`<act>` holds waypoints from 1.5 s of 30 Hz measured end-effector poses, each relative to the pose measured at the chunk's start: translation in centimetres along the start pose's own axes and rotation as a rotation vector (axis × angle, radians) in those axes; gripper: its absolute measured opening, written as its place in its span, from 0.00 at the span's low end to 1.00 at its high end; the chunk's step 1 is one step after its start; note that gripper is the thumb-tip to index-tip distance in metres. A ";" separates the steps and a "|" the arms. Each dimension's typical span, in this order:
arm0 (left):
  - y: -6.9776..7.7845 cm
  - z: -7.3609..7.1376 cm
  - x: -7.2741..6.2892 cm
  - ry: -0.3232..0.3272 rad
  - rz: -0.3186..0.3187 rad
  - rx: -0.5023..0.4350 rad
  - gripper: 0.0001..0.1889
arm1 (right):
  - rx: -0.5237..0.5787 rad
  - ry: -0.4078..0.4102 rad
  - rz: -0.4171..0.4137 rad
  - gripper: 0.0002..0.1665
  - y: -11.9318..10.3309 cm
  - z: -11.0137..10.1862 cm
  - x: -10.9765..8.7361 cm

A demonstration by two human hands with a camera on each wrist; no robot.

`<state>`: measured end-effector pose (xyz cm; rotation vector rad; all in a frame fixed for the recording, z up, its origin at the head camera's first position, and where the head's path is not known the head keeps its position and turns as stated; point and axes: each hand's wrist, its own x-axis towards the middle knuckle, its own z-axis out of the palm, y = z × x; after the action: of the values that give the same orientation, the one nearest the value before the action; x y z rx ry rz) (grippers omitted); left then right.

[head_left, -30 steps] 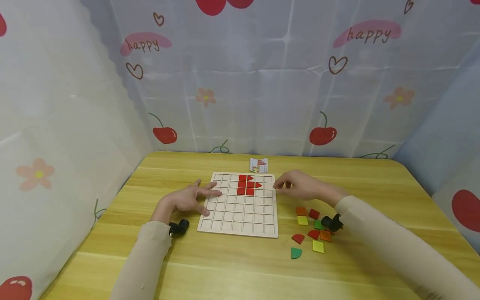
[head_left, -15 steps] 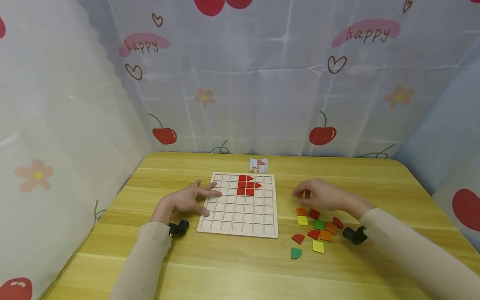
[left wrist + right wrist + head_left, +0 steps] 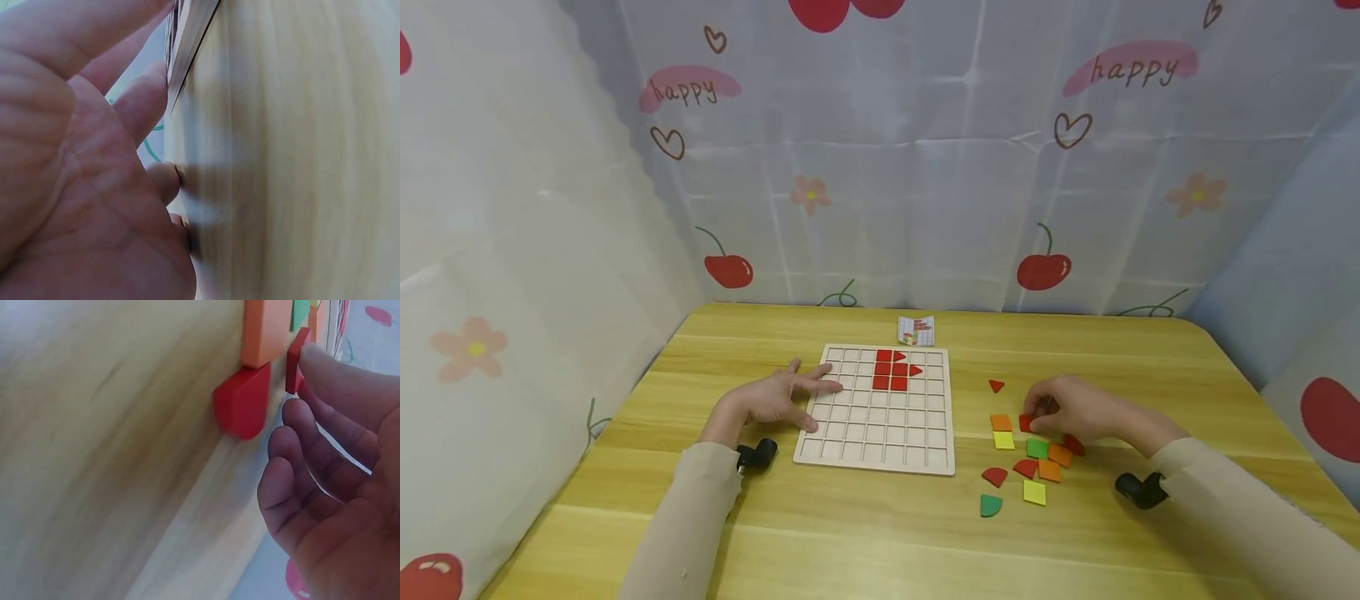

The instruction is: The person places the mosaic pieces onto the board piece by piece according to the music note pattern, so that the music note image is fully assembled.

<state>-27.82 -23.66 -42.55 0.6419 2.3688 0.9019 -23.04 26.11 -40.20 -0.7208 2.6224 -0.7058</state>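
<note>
In the head view, the left hand (image 3: 772,397) rests with spread fingers on the left edge of a pale wooden grid board (image 3: 880,414). Its fingers (image 3: 145,103) lie along the board's side in the left wrist view. Red squares and two red triangles (image 3: 899,370) fill cells near the board's top. Over the loose tiles, the right hand (image 3: 1072,407) pinches a red square tile (image 3: 1026,424) between thumb and forefinger; the right wrist view shows this red tile (image 3: 294,367) tilted at the fingertips. The other fingers curl loosely. A red triangle tile (image 3: 996,386) lies left of this hand.
Orange, yellow and green squares and quarter-round tiles lie right of the board, among them a yellow square (image 3: 1034,492) and a green quarter-round (image 3: 991,505). A small pattern card (image 3: 916,331) stands behind the board. Printed curtains (image 3: 880,167) surround the wooden table (image 3: 850,533).
The right hand has moved right, from the board's right edge to the loose tiles, and now pinches a red square. A red triangle now shows on the table behind the pile. The left hand stays put.
</note>
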 end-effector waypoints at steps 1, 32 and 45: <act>0.0 0.0 0.0 0.001 0.001 -0.001 0.38 | -0.003 0.009 0.006 0.05 0.1 0.0 0.0; 0.2 0.0 -0.1 0.007 -0.017 0.002 0.38 | -0.107 0.125 -0.017 0.11 2.5 0.7 -0.3; 0.1 0.0 0.0 0.008 -0.012 -0.004 0.38 | -0.155 0.136 -0.014 0.10 2.1 1.0 -0.1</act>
<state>-27.75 -23.57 -42.46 0.6225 2.3747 0.9052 -23.36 27.41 -42.15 -0.7601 2.8236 -0.5791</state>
